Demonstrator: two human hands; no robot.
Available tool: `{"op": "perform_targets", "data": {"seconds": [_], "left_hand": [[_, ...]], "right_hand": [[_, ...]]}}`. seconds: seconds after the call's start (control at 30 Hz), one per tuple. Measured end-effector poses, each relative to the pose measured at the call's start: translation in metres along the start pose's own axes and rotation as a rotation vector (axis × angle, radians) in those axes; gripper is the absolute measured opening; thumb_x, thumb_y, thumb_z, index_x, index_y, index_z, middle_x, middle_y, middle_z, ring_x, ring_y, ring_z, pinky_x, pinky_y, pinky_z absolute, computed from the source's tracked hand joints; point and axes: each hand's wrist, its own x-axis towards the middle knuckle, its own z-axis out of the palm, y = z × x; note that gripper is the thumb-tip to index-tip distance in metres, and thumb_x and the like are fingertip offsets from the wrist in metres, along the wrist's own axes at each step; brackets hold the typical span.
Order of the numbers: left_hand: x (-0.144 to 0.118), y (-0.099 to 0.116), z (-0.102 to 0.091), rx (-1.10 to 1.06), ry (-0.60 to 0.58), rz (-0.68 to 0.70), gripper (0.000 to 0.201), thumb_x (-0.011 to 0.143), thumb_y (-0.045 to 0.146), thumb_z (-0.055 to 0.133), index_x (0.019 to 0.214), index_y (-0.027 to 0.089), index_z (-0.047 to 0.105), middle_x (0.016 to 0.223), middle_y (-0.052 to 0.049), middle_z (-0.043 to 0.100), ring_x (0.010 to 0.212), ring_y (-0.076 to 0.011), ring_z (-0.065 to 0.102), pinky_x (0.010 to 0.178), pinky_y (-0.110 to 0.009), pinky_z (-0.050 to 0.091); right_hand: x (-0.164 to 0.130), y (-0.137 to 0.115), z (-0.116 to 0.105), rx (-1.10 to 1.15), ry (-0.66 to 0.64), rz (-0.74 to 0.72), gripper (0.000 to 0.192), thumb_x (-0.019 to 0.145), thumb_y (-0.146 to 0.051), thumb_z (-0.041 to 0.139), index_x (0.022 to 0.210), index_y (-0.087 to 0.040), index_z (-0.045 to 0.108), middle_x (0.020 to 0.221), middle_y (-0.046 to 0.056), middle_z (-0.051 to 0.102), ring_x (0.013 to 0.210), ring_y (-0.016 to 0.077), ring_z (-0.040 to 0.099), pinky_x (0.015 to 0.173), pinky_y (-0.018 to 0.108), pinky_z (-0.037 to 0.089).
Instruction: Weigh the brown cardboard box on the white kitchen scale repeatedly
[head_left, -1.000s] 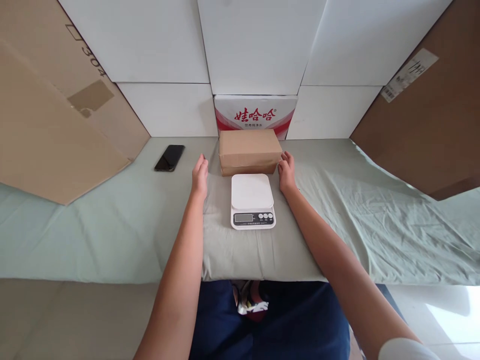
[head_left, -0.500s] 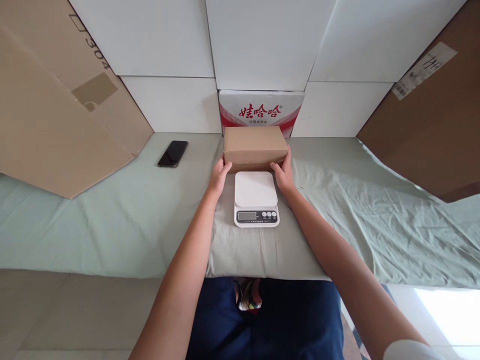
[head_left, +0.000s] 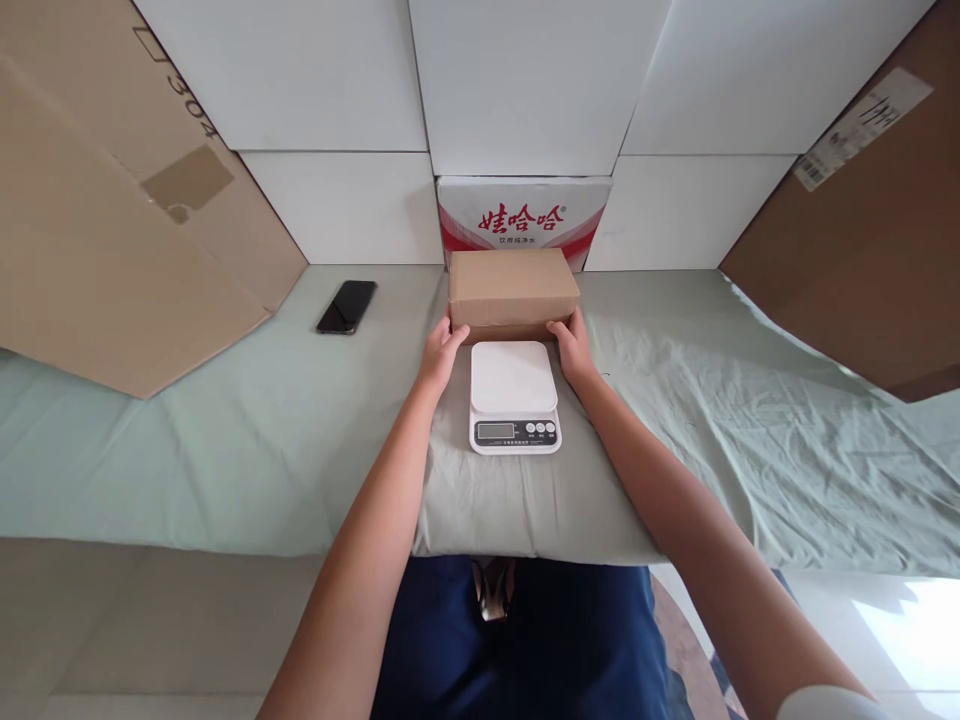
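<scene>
A closed brown cardboard box point(head_left: 514, 276) sits on the cloth behind a white digital kitchen scale point(head_left: 514, 378). My left hand point(head_left: 442, 352) grips the box's left end, its thumb against the front face. At the right end, my right hand point(head_left: 574, 345) grips the box in the same way; its other fingers are partly hidden along the side. The scale lies between my forearms with its display and buttons facing me, and nothing rests on its platform.
A black phone point(head_left: 346, 307) lies to the left on the green cloth point(head_left: 225, 450). Large cardboard panels stand at the left point(head_left: 112, 250) and right point(head_left: 885, 250). Behind the box are a red-and-white printed carton point(head_left: 523, 215) and white panels point(head_left: 337, 205).
My right hand has slid slightly down and toward me along the box's right end. The box and scale stay in practically the same place, with a small shift of the view.
</scene>
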Motion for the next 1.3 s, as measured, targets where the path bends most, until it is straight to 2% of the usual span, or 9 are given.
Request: {"op": "perform_targets", "data": {"seconds": [0.13,0.27,0.47,0.57,0.67,0.77,0.87,1.07,1.3], "left_hand": [[0.001,-0.006,-0.001,0.006,0.031,-0.027,0.062,0.086,0.057,0.060,0.137,0.022,0.059,0.151,-0.008,0.056,0.147,-0.0297,0.043,0.123,-0.044,0.031],[-0.002,-0.008,-0.007,-0.064,0.068,-0.090,0.083,0.086,0.081,0.036,0.144,0.024,0.052,0.162,-0.007,0.043,0.154,-0.0268,0.031,0.126,-0.041,0.023],[-0.021,0.018,-0.014,-0.055,0.035,0.044,0.089,0.083,0.087,0.029,0.147,0.029,0.051,0.164,-0.004,0.039,0.156,-0.0258,0.025,0.127,-0.039,0.022],[-0.045,0.036,-0.012,-0.026,0.027,0.122,0.089,0.084,0.087,0.026,0.148,0.029,0.049,0.163,-0.004,0.040,0.156,-0.0271,0.025,0.127,-0.040,0.022],[-0.080,0.045,-0.008,0.025,0.035,0.145,0.091,0.083,0.088,0.024,0.150,0.031,0.046,0.163,-0.004,0.040,0.157,-0.0287,0.023,0.127,-0.041,0.023],[-0.117,0.043,-0.006,0.052,0.009,0.103,0.094,0.082,0.088,0.024,0.153,0.030,0.043,0.165,-0.004,0.037,0.157,-0.0313,0.021,0.127,-0.043,0.022],[-0.139,0.037,-0.007,0.064,-0.030,0.060,0.093,0.083,0.087,0.025,0.155,0.030,0.040,0.166,-0.004,0.034,0.157,-0.0321,0.019,0.128,-0.045,0.019],[-0.135,0.036,-0.008,0.013,-0.030,0.035,0.089,0.086,0.084,0.025,0.156,0.030,0.038,0.168,-0.004,0.030,0.157,-0.0308,0.022,0.128,-0.045,0.021],[-0.129,0.035,-0.008,-0.009,-0.037,0.034,0.083,0.088,0.080,0.030,0.155,0.032,0.038,0.168,-0.003,0.029,0.156,-0.0282,0.025,0.127,-0.043,0.024]], "right_hand": [[0.001,0.001,-0.003,0.012,-0.053,-0.059,0.038,0.075,-0.027,0.053,0.112,-0.025,0.059,0.128,0.004,0.064,0.120,0.0273,0.053,0.115,0.049,0.039],[-0.004,-0.002,-0.003,0.043,-0.080,-0.130,0.044,0.077,-0.026,0.051,0.120,-0.027,0.058,0.131,0.003,0.063,0.125,0.0267,0.052,0.117,0.048,0.039],[-0.032,-0.023,0.002,0.066,-0.034,-0.248,0.053,0.083,-0.044,0.056,0.134,-0.030,0.048,0.136,0.006,0.057,0.127,0.0273,0.053,0.114,0.046,0.043],[-0.052,-0.029,-0.004,0.037,-0.008,-0.241,0.056,0.082,-0.055,0.058,0.132,-0.031,0.048,0.129,0.007,0.058,0.121,0.0283,0.055,0.111,0.048,0.046],[-0.076,-0.029,-0.019,0.022,0.013,-0.230,0.054,0.080,-0.060,0.060,0.125,-0.030,0.052,0.123,0.007,0.060,0.120,0.0291,0.055,0.112,0.050,0.044],[-0.102,-0.029,-0.035,0.047,-0.009,-0.195,0.054,0.081,-0.058,0.060,0.127,-0.031,0.051,0.125,0.006,0.061,0.120,0.0288,0.056,0.113,0.050,0.043],[-0.120,-0.031,-0.043,0.083,-0.029,-0.149,0.053,0.081,-0.051,0.060,0.130,-0.035,0.050,0.130,0.005,0.061,0.122,0.0282,0.056,0.112,0.049,0.045],[-0.124,-0.037,-0.040,0.139,-0.087,-0.115,0.054,0.079,-0.034,0.058,0.132,-0.034,0.049,0.135,0.003,0.060,0.127,0.0257,0.054,0.113,0.047,0.044],[-0.121,-0.037,-0.038,0.122,-0.090,-0.092,0.053,0.076,-0.030,0.058,0.129,-0.032,0.051,0.133,0.003,0.061,0.129,0.0267,0.052,0.114,0.047,0.043]]}}
